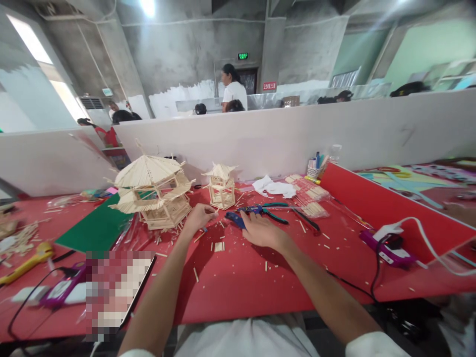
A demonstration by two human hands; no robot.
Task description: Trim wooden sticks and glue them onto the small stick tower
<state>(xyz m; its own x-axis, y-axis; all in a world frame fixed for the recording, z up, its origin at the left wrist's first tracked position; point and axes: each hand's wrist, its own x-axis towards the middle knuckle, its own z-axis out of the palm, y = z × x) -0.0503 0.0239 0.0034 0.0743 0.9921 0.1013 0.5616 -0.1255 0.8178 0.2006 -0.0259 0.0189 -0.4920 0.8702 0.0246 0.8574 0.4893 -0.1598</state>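
Observation:
My left hand (199,218) rests on the red table (238,282) with its fingers pinched together on a small wooden stick, right in front of the small stick pavilion model (222,187). My right hand (260,230) lies flat over the handle of blue-handled pliers (256,212); its fingers are stretched forward on the tool. A larger stick pavilion (154,191) stands to the left of my left hand. A little bundle of cut sticks (219,246) lies between my two hands, among scattered stick bits.
A green mat (94,229) lies at left. Purple glue guns rest at right (386,246) and front left (61,292). A yellow knife (26,263), white tissue (273,187), stick packets (310,198) and a pen cup (316,166) are about. A white partition (282,134) backs the table; people sit beyond.

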